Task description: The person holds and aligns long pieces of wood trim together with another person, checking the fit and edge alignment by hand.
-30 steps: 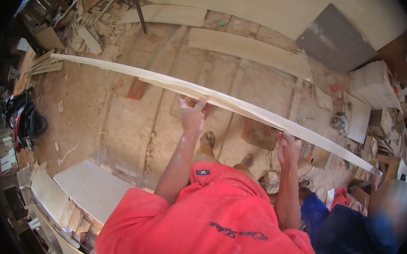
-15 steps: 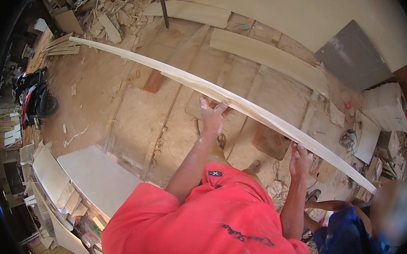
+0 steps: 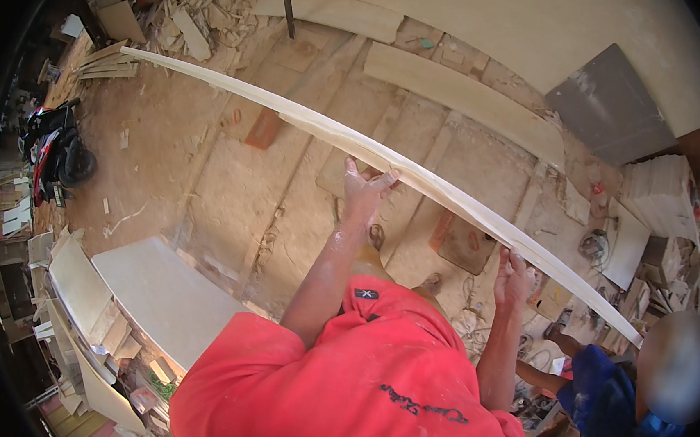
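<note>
A long, pale board [image 3: 435,178] is seen nearly edge-on, slanting from the upper left to the lower right in front of me. My left hand [image 3: 361,196] grips its near edge around the middle, thumb and a finger spread along it and the other fingers partly hidden. Further right, my right hand [image 3: 513,281] holds the same edge, its fingertips tucked against the board. Both hands look dusty. Close to the board's right end is another person in dark blue clothing [image 3: 618,412].
Wood scraps [image 3: 206,10] are heaped at the far left, a motorcycle [image 3: 63,151] stands left. Flat panels [image 3: 172,291] lie at lower left. Long boards [image 3: 466,100] rest on the far floor. A grey panel [image 3: 614,104] leans at the far right, near stacked sheets [image 3: 660,189].
The board's left end sits slightly higher in view, while both hands keep their hold. At the right, the other person's body and arm have shifted lower. My view has turned a little.
</note>
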Action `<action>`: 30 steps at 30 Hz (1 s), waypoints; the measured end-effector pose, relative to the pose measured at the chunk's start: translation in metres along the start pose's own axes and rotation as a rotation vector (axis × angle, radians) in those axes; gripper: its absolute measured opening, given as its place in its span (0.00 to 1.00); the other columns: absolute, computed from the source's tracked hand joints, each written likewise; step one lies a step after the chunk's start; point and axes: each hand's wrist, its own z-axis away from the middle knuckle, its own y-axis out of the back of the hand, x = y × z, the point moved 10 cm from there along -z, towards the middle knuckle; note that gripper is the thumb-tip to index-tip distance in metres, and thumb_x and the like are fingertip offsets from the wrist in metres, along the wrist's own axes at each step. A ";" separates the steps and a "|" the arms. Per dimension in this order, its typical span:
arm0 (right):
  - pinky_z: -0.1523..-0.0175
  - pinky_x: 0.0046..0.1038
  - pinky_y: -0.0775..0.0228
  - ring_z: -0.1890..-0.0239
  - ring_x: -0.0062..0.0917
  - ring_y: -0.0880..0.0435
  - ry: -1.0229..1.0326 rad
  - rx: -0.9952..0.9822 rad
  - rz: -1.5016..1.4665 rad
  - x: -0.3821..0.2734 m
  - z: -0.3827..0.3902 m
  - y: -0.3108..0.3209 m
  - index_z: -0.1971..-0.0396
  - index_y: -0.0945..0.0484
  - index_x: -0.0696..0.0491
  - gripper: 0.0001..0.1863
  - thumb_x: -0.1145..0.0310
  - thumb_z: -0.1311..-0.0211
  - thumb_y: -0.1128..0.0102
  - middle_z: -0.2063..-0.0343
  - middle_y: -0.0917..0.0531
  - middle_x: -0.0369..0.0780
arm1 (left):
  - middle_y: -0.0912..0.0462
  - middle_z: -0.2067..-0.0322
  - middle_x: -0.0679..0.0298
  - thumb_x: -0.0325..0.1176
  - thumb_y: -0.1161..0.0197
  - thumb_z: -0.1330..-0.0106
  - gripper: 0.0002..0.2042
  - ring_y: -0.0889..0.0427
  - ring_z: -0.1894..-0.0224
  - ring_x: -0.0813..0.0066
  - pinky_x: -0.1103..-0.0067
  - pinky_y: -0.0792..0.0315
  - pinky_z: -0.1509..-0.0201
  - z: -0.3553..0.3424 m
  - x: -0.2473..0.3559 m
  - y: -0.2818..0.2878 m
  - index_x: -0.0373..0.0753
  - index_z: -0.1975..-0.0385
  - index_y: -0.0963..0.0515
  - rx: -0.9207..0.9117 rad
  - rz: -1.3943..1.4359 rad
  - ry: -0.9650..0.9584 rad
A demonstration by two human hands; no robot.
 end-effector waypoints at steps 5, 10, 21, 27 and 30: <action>0.54 0.25 0.23 0.55 0.27 0.22 -0.001 -0.017 -0.022 0.001 -0.002 0.003 0.48 0.42 0.55 0.26 0.86 0.44 0.44 0.55 0.27 0.43 | 0.26 0.59 0.49 0.15 0.39 0.46 0.52 0.21 0.59 0.64 0.71 0.22 0.56 0.001 0.001 -0.003 0.37 0.34 0.77 0.023 0.022 0.042; 0.53 0.27 0.22 0.55 0.28 0.22 0.024 0.017 0.013 -0.005 0.005 -0.006 0.48 0.42 0.58 0.25 0.86 0.43 0.45 0.55 0.27 0.44 | 0.26 0.58 0.52 0.16 0.39 0.47 0.49 0.21 0.60 0.64 0.70 0.23 0.57 0.003 0.001 -0.004 0.38 0.34 0.72 0.079 -0.002 0.100; 0.51 0.29 0.22 0.55 0.31 0.22 0.048 -0.023 0.026 -0.002 -0.006 0.001 0.52 0.41 0.60 0.19 0.87 0.41 0.49 0.54 0.26 0.46 | 0.28 0.56 0.54 0.23 0.43 0.38 0.33 0.20 0.58 0.62 0.65 0.22 0.58 0.002 0.006 0.003 0.35 0.38 0.56 0.142 0.016 0.107; 0.52 0.27 0.21 0.55 0.31 0.21 0.043 -0.038 0.025 -0.003 -0.004 -0.002 0.53 0.40 0.62 0.17 0.87 0.41 0.49 0.55 0.26 0.47 | 0.26 0.58 0.49 0.21 0.43 0.38 0.30 0.18 0.61 0.59 0.62 0.20 0.62 -0.009 -0.004 0.008 0.34 0.40 0.53 0.096 0.100 0.078; 0.53 0.26 0.20 0.56 0.32 0.21 0.044 -0.044 0.019 -0.003 -0.007 0.002 0.53 0.40 0.64 0.17 0.87 0.41 0.49 0.55 0.26 0.47 | 0.25 0.59 0.49 0.21 0.43 0.38 0.28 0.18 0.61 0.58 0.63 0.19 0.62 -0.007 0.000 0.007 0.33 0.42 0.51 0.099 0.125 0.053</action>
